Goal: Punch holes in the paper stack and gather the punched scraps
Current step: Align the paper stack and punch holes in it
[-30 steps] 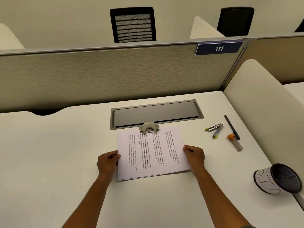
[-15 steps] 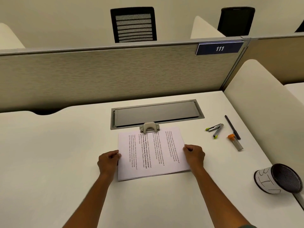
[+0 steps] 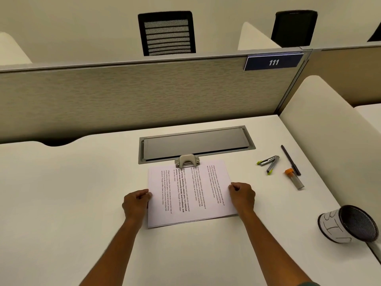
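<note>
**Stack seated in the punch, holes not yet made**

The paper stack (image 3: pixel 188 195) lies flat on the desk (image 3: pixel 61 203), its far edge slid under the hole punch (image 3: pixel 187 161), which sits at the middle of that edge. The left hand (image 3: pixel 136 203) grasps the stack's left edge with curled fingers; the right hand (image 3: pixel 243 196) grasps the right edge likewise. Neither hand is on the punch.

I judge the task to be at its start: the sheets are aligned and fed in, but no hand presses the lever, and no scraps are visible anywhere around the stack. Pressing, withdrawing the paper and collecting the scraps all remain.

The stack's long axis runs left to right, slightly skewed, its right end farther away. The printed lines run crosswise to that axis, toward and away from the punch.
</note>
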The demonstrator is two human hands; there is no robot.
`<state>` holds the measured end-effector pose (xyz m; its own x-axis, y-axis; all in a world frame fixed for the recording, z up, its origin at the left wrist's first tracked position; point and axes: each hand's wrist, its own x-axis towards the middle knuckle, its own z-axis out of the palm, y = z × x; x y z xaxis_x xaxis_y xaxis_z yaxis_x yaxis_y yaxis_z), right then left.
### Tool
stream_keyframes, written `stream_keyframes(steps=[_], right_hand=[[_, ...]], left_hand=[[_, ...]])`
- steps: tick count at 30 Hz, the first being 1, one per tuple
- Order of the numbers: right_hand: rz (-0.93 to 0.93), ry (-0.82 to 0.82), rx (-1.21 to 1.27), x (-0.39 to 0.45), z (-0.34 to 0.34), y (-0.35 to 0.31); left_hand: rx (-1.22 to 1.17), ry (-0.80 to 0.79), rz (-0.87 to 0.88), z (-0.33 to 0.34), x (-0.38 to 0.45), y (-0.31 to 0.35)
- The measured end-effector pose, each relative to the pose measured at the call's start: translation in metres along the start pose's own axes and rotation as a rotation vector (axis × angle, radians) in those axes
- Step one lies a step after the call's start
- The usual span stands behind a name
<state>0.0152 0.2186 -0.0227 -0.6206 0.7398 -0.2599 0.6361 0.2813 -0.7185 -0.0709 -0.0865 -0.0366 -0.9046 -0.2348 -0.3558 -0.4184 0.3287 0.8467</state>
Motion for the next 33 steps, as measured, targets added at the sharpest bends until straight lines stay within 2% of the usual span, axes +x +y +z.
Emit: stream_keyframes(steps=[8, 15, 19, 25, 33], right_hand=[[0.006, -0.004, -0.037, -0.004, -0.004, -0.002], [-0.109, 0.06, 0.009, -0.005, -0.005, -0.014], [-0.224, 0.077, 0.022, -0.003, 0.005, -0.035], [-0.375, 0.074, -0.075, 0.008, 0.032, -0.075], [-0.599, -0.002, -0.342, 0.037, 0.065, -0.126]], left_hand=[[-0.046, 0.042, -0.01, -0.002, -0.005, 0.005], [0.023, 0.082, 0.039, -0.011, -0.013, 0.012], [0.212, 0.063, 0.236, -0.013, -0.025, 0.01], [0.585, -0.071, 0.586, 0.002, -0.042, -0.004], [0.859, -0.157, 0.751, 0.042, -0.052, -0.014]])
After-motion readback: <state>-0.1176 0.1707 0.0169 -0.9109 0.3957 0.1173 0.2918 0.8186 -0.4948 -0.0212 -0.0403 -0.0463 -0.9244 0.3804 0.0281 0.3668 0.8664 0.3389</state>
